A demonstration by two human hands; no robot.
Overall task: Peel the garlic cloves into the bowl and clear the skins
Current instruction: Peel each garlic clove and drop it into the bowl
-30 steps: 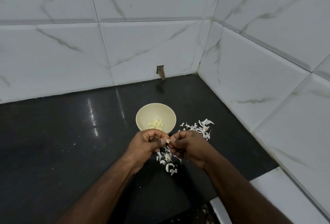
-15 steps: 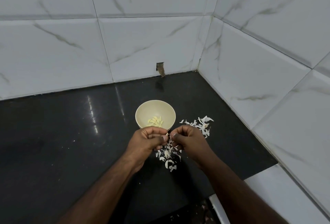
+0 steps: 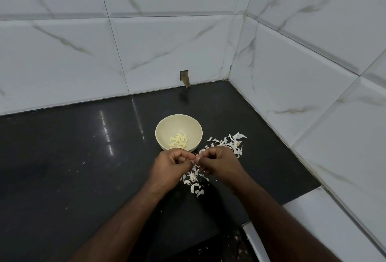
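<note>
Head view: our left hand (image 3: 174, 165) and right hand (image 3: 217, 162) meet over the dark surface (image 3: 62, 167), each grip pinching one small garlic clove (image 3: 196, 158) between them. Peeled cloves (image 3: 179, 141) lie in the cream bowl (image 3: 165, 128) just behind. White skins (image 3: 229, 142) lie beside the bowl and under our hands.

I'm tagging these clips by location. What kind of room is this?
Most likely a home kitchen corner: a polished black countertop meets white marble-look wall tiles, and a cream bowl of peeled garlic cloves sits beside loose garlic skins.
</note>
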